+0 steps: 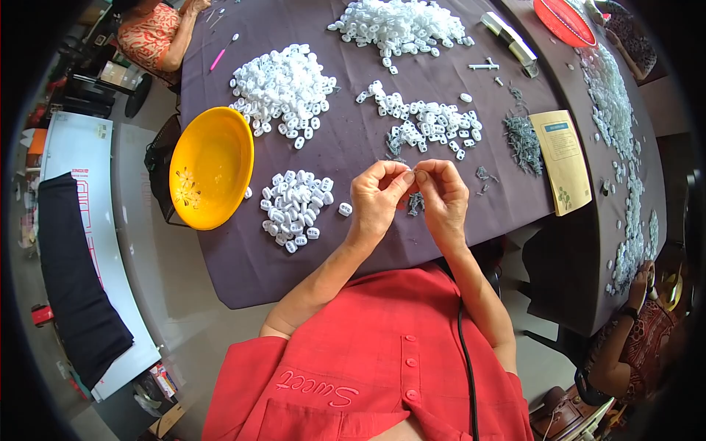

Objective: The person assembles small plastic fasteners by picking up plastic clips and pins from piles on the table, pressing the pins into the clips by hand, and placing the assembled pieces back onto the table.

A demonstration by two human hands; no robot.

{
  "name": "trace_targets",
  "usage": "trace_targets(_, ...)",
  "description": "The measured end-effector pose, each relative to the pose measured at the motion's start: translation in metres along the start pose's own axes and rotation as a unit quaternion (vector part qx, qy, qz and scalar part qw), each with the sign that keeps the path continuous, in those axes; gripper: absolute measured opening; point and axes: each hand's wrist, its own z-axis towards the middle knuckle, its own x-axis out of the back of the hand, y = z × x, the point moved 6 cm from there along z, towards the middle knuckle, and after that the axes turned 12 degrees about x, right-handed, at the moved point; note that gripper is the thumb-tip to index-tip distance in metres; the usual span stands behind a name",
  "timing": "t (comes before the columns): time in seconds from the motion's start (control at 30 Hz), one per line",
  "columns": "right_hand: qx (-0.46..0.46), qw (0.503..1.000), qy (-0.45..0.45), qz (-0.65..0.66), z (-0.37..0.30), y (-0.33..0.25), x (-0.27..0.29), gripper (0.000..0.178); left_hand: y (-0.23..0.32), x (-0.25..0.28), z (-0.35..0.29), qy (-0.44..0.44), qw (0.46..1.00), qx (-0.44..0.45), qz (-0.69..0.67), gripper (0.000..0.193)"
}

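My left hand (375,197) and my right hand (444,200) meet over the near part of the table. Thumbs and forefingers are pinched together at the tips; whatever lies between them is too small and covered to name. Just beyond the fingers spreads a loose group of small white oval plastic pieces (440,121), with a few thin grey pieces (416,203) under the hands. Left of my left hand is a heap of white oval pieces with dark marks (296,207), and a single one (345,209) sits apart.
Larger white heaps (283,88) (401,29) lie farther off. A yellow bowl (239,173) is at the left edge; a pile of grey pieces (523,143) and a brown paper packet (561,165) are at right. Other people work at the far left and right, near a red basket (565,22).
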Motion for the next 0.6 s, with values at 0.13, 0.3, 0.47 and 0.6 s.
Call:
trace_targets(0.13, -0.02, 0.999, -0.021, 0.044, 0.0, -0.003, -0.004, 0.005, 0.002, 0.003, -0.003, 0.017, 1.0, -0.014, 0.011, 0.006)
trace_targets(0.3, 0.008, 0.998, -0.065, 0.014, 0.006, -0.004, 0.0, 0.007, 0.011, 0.001, -0.004, 0.002, 0.997, -0.065, 0.031, 0.006)
trace_targets(0.47, 0.055, 0.994, -0.091, -0.014, 0.01, -0.013, 0.002, 0.009, 0.018, 0.001, -0.006, 0.001, 0.995, -0.072, 0.066, 0.007)
trace_targets(0.6, 0.03, 0.994, -0.105, -0.013, 0.01, -0.013, 0.003, 0.011, 0.017, 0.002, -0.006, -0.006, 0.994, -0.065, 0.086, 0.007)
